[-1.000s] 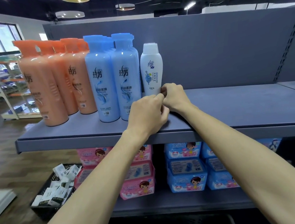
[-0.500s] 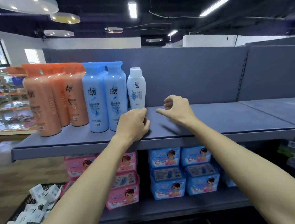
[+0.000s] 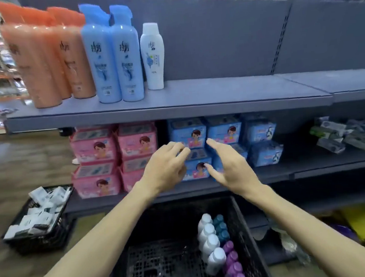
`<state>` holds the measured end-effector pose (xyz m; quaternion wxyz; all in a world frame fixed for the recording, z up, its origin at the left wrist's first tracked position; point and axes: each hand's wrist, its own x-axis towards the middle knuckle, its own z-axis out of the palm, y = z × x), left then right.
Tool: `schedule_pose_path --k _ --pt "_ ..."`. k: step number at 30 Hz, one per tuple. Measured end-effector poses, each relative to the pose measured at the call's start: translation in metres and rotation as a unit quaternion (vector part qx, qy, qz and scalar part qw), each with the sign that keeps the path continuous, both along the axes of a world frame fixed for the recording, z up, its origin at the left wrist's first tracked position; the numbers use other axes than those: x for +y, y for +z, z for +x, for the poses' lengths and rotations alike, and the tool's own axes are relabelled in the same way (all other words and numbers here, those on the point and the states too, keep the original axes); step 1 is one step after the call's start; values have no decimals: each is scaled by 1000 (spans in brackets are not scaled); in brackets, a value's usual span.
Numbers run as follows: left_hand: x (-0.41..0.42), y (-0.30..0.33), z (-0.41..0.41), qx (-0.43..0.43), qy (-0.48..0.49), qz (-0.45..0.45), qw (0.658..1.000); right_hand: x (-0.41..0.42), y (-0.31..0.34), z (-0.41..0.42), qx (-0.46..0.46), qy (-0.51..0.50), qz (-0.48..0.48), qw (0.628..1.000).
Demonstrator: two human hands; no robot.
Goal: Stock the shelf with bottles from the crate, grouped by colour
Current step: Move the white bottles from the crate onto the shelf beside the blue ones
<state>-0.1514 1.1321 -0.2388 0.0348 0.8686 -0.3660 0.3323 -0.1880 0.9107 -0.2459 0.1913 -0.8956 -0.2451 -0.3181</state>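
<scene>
Both hands, the left hand (image 3: 165, 169) and right hand (image 3: 229, 168), hung empty with loose fingers above the black crate (image 3: 243, 225). Inside it, along its right wall, lay small white bottles (image 3: 209, 242), likely light, rigid and smooth, best gripped around the body.

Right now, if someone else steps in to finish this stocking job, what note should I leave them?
Left hand: loosely curled, holds nothing.
Right hand: open, holds nothing; both hang above the crate.
Done: orange bottles, blue bottles and one white bottle stand grouped on the top shelf.
Left: white bottles, teal bottles and purple bottles lie in the crate; shelf the whites beside the white one.
</scene>
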Motion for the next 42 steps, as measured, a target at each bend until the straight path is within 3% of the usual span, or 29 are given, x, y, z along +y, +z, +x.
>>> schedule_pose_path --k 12,22,34,38,42 --pt "-3 -145 -75 196 42 16 980 -4 -138 -57 196 -39 -17 980" --pt "-28 -229 -115 361 75 28 929 -16 -215 -88 352 -70 -42 932" --pt "-74 -278 -123 508 192 93 835 -30 -284 -82 493 -122 -101 856" --pt "-87 -287 -121 523 204 106 821 -33 -295 -67 527 -120 -147 828" --pt "-96 -291 -119 533 213 107 812 -36 -306 -54 531 -116 -155 825"
